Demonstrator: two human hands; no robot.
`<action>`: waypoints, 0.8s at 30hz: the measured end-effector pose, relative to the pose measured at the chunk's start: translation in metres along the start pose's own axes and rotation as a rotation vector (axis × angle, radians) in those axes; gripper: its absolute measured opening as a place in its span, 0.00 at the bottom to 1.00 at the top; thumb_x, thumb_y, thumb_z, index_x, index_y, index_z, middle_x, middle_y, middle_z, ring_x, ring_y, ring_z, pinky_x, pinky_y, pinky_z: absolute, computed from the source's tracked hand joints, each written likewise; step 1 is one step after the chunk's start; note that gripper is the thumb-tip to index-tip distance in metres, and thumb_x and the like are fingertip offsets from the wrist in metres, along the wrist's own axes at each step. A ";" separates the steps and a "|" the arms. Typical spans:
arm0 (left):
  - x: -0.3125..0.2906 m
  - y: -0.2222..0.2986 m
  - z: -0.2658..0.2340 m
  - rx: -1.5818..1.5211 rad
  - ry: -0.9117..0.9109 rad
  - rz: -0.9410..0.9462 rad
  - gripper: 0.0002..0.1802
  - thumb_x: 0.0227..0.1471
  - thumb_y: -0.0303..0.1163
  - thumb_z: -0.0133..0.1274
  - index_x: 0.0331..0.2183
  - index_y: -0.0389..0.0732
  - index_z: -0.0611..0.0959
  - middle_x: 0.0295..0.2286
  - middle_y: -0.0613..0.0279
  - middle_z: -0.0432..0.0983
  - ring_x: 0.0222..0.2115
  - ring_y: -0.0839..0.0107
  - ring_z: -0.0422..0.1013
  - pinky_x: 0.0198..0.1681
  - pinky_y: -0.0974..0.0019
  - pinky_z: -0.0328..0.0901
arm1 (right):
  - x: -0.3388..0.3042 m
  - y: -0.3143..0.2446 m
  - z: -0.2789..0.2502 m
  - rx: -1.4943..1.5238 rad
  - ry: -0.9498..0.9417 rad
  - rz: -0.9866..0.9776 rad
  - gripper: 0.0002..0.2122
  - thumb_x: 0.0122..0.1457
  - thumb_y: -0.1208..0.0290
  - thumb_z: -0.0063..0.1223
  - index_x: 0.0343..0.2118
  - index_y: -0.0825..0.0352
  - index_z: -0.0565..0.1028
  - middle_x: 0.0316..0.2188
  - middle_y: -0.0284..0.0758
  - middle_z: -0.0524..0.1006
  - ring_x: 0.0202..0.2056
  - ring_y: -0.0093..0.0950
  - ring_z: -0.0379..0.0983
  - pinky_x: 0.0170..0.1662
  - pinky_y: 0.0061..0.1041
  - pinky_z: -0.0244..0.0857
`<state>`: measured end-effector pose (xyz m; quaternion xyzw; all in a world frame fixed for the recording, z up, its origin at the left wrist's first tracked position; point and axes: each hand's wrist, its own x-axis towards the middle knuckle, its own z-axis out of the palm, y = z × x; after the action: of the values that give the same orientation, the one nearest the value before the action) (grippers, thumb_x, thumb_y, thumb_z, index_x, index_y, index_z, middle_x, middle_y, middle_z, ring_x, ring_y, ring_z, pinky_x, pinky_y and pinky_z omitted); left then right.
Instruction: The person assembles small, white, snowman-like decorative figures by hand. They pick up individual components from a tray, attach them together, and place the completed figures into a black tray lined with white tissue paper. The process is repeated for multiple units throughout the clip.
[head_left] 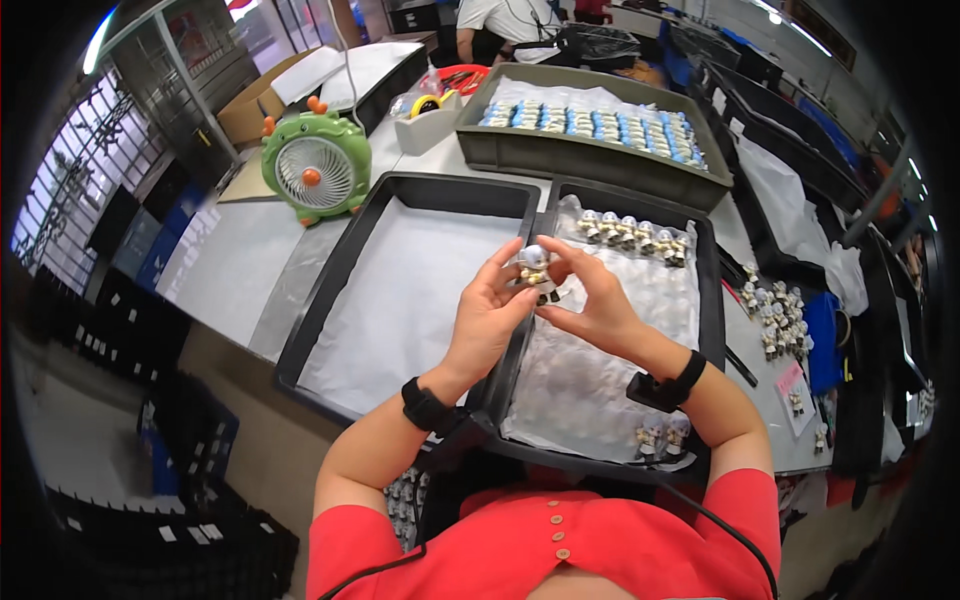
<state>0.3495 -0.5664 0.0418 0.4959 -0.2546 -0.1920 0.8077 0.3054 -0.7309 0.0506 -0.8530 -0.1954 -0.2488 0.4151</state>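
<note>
A small figurine [536, 272] with a pale silvery head, gold-and-white body and dark feet is held upright between my two hands. My left hand [488, 312] has its fingers and thumb closed on the left side of it. From the right, my right hand [598, 300] grips it between fingertips and thumb. Both hands are above the inner edges of two dark trays. In the right tray [708, 290], a row of similar figurines [630, 238] lies at the far end on wrapped padding, and two more figurines [663, 438] lie at the near right corner.
The left black tray [385, 190] is lined with white paper. Behind stand a green fan [316, 165], a tape dispenser [428, 125] and a grey-green crate [590, 165] of blue-and-white pieces. Loose figurines [785, 318] cluster at right. Farther back sits another person [505, 25].
</note>
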 end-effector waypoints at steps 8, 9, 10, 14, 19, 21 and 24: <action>0.000 -0.002 -0.005 0.109 -0.002 -0.055 0.28 0.49 0.19 0.49 0.53 0.38 0.64 0.43 0.60 0.63 0.40 0.75 0.67 0.43 0.72 0.65 | -0.009 0.009 0.007 0.041 0.052 0.016 0.33 0.36 0.77 0.65 0.51 0.62 0.64 0.34 0.33 0.69 0.39 0.30 0.66 0.44 0.28 0.61; 0.001 -0.002 -0.005 0.117 -0.008 -0.058 0.28 0.49 0.19 0.49 0.53 0.38 0.64 0.43 0.61 0.62 0.39 0.76 0.67 0.42 0.73 0.65 | -0.009 0.009 0.007 0.004 0.059 -0.015 0.33 0.36 0.78 0.65 0.50 0.62 0.65 0.36 0.35 0.68 0.40 0.32 0.66 0.45 0.29 0.61; 0.001 -0.002 -0.004 0.128 -0.017 -0.053 0.28 0.49 0.19 0.50 0.53 0.38 0.64 0.43 0.61 0.62 0.39 0.77 0.66 0.41 0.73 0.65 | -0.010 0.010 0.008 -0.007 0.075 -0.037 0.32 0.36 0.77 0.65 0.49 0.62 0.65 0.36 0.35 0.68 0.40 0.32 0.65 0.45 0.29 0.61; 0.002 -0.003 -0.003 0.170 -0.049 -0.029 0.29 0.48 0.20 0.52 0.53 0.37 0.64 0.42 0.63 0.62 0.36 0.79 0.65 0.40 0.74 0.66 | -0.010 0.015 0.010 -0.006 0.093 -0.068 0.32 0.36 0.77 0.65 0.49 0.63 0.65 0.38 0.36 0.67 0.41 0.33 0.65 0.45 0.29 0.62; 0.003 -0.006 -0.003 0.183 -0.068 -0.044 0.30 0.47 0.21 0.53 0.53 0.37 0.64 0.40 0.64 0.63 0.36 0.80 0.65 0.39 0.75 0.66 | -0.014 0.018 0.010 0.045 0.091 -0.014 0.32 0.36 0.77 0.65 0.49 0.63 0.65 0.40 0.37 0.67 0.43 0.34 0.64 0.46 0.29 0.61; 0.003 -0.003 -0.001 0.162 -0.058 -0.063 0.30 0.48 0.21 0.53 0.53 0.37 0.64 0.40 0.64 0.64 0.36 0.79 0.65 0.39 0.75 0.65 | -0.014 0.018 0.011 0.052 0.105 -0.021 0.32 0.36 0.77 0.65 0.49 0.63 0.65 0.41 0.37 0.67 0.44 0.34 0.64 0.47 0.30 0.61; 0.001 0.002 0.001 0.128 -0.047 -0.097 0.29 0.49 0.23 0.53 0.53 0.37 0.64 0.40 0.64 0.65 0.37 0.78 0.65 0.39 0.74 0.65 | -0.013 0.009 0.010 0.065 0.103 -0.005 0.32 0.37 0.76 0.65 0.50 0.63 0.65 0.43 0.37 0.66 0.46 0.34 0.64 0.49 0.30 0.60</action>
<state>0.3498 -0.5663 0.0443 0.5539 -0.2607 -0.2258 0.7578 0.3021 -0.7296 0.0320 -0.8247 -0.1838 -0.2868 0.4515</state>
